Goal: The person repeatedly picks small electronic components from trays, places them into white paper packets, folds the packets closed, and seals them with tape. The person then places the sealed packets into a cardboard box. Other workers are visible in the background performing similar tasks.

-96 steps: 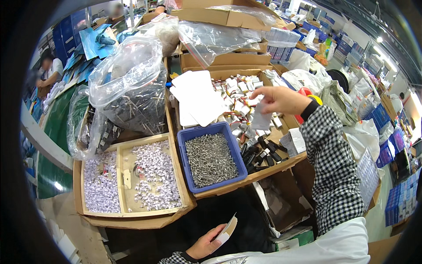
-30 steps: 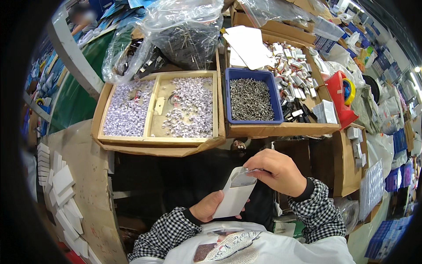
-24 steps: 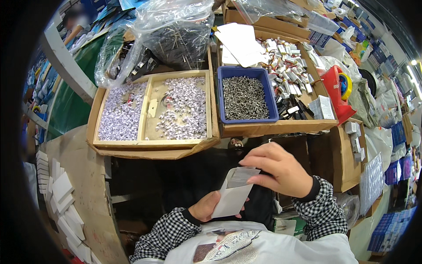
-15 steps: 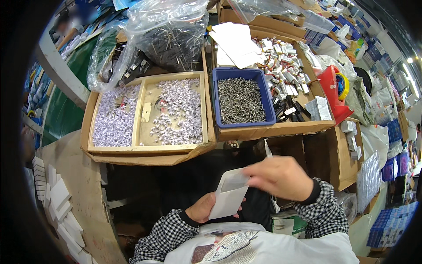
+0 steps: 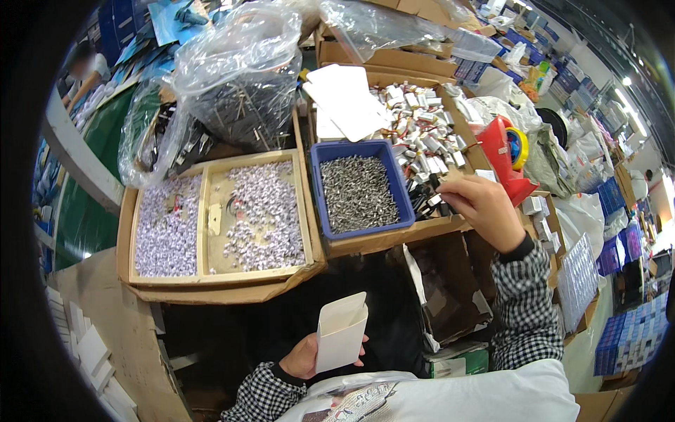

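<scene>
My left hand (image 5: 302, 356) is wrapped round a small white box (image 5: 341, 337), held upright with its top flap raised. Out to the right, my right hand (image 5: 481, 209) reaches over a cardboard box's front edge, thumb and fingers pinched at some small black stick-shaped pieces (image 5: 424, 197). Whether one of these is between the fingertips is hard to make out. White rectangular parts with coloured wires (image 5: 420, 116) lie piled behind them. Left of the right hand stands a blue bin (image 5: 406, 214) full of small metal pieces.
A divided wooden tray (image 5: 246, 276) holds many tiny whitish parts. Behind it, a clear plastic bag (image 5: 239, 77) contains black parts. White cards (image 5: 351, 105) lie behind the blue bin. A red tape dispenser (image 5: 500, 151) stands at the right; white boxes (image 5: 91, 352) lie at lower left.
My right hand has left the small white box's mouth and moved right and away from me to the black pieces. The left hand still holds the box, now slightly lower. The view has shifted.
</scene>
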A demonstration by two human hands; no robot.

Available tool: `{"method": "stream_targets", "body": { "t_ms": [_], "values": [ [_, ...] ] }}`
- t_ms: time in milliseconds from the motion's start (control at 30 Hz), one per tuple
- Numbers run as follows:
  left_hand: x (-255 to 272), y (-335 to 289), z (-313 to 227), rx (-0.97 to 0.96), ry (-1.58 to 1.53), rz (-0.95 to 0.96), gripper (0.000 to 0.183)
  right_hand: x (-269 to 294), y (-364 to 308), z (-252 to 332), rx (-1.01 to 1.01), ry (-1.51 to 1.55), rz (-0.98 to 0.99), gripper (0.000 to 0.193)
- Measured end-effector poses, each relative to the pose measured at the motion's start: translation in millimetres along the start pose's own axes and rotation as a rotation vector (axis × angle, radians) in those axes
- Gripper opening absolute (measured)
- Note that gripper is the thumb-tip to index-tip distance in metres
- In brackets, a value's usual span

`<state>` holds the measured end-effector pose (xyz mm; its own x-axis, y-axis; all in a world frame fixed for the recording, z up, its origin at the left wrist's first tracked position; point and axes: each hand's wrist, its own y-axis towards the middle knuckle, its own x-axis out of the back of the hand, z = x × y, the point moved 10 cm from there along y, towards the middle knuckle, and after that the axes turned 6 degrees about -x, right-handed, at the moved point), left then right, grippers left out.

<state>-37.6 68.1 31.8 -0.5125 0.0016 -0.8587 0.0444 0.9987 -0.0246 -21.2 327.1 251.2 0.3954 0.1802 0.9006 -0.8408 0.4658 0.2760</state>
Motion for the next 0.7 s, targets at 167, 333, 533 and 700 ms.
{"method": "stream_targets", "body": {
  "t_ms": [167, 333, 533, 700],
  "values": [
    [0.6, 1.3, 8.1, 0.032, 0.012, -0.007, 0.103, -28.8, 15.5, -36.7, 0.084, -0.333, 0.212, 0.014],
    [9.5, 0.1, 14.2, 0.075, -0.010, -0.156, 0.103, -27.0, 28.7, -63.7, -0.070, -0.434, 0.196, 0.018],
    [9.3, 2.4, 16.4, 0.079, 0.030, -0.155, 0.102, -56.5, 21.4, -45.1, 0.099, -0.217, 0.404, 0.021],
    [3.5, 4.4, 22.8, 0.099, 0.051, -0.069, 0.103, -57.4, 23.7, -42.4, 0.074, -0.155, 0.462, 0.022]
  ]
}}
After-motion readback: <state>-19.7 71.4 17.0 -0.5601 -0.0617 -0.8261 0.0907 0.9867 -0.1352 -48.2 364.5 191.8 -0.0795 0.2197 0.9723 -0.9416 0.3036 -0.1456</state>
